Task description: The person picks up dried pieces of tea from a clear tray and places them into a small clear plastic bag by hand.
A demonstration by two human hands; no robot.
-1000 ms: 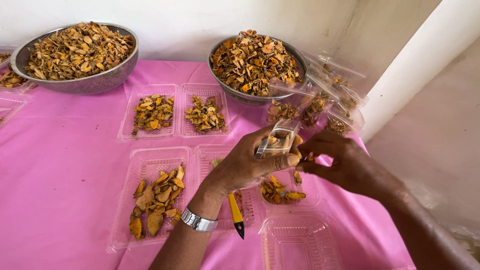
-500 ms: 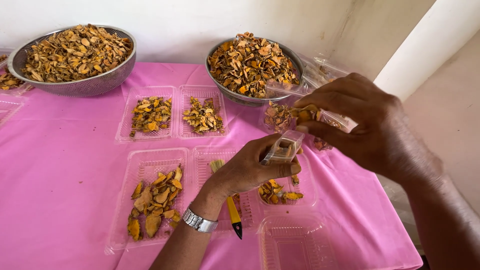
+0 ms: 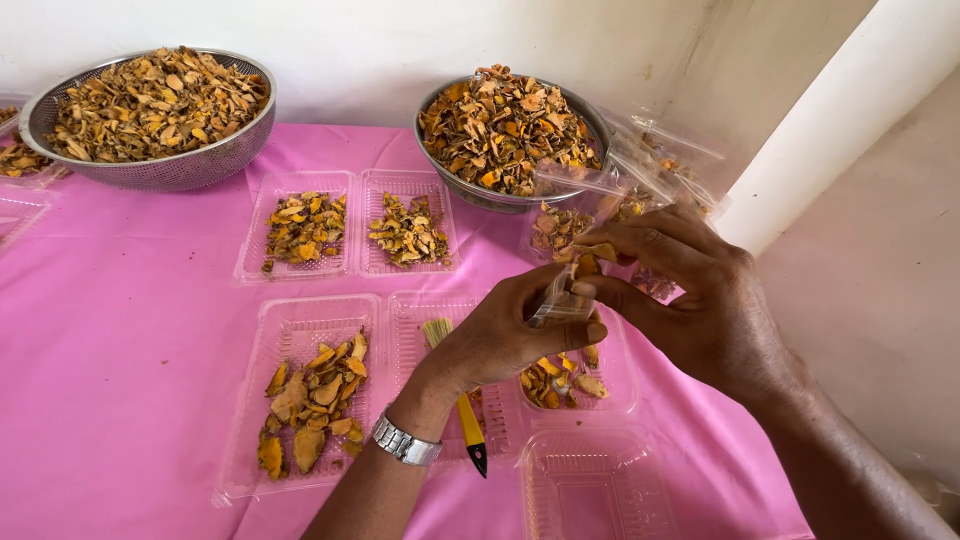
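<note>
— Where do we find the two hands?

— Just right of the middle, meeting above the desk (image 3: 130,330). The left hand (image 3: 500,335) comes up from six o'clock, forearm slanting toward one o'clock, a metal watch (image 3: 403,443) on the wrist. Its fingers are curled and the thumb lies flat across the front, pinching a small clear bag (image 3: 556,300) so that it stands tilted with its mouth toward one o'clock.

— And the other one?

— The right hand (image 3: 700,310) enters from five o'clock, the wrist bent and the back of the hand turned up toward us. Its fingertips are drawn together on a few dried yellow slices (image 3: 590,258), right at the mouth of the bag, so it is closed on them, not spread.

— What lies around them?

— Directly beneath the hands sits a clear tray (image 3: 612,385) with a few slices. At nine o'clock from the left hand we see a second tray (image 3: 290,320) with a bigger heap, and between the two a yellow-handled brush (image 3: 465,420), partly hidden by the wrist. At twelve o'clock stands a metal bowl (image 3: 510,125) heaped with slices; a second bowl (image 3: 150,110) sits far off at ten o'clock. Filled bags (image 3: 660,160) lean by the wall at one o'clock.
</note>
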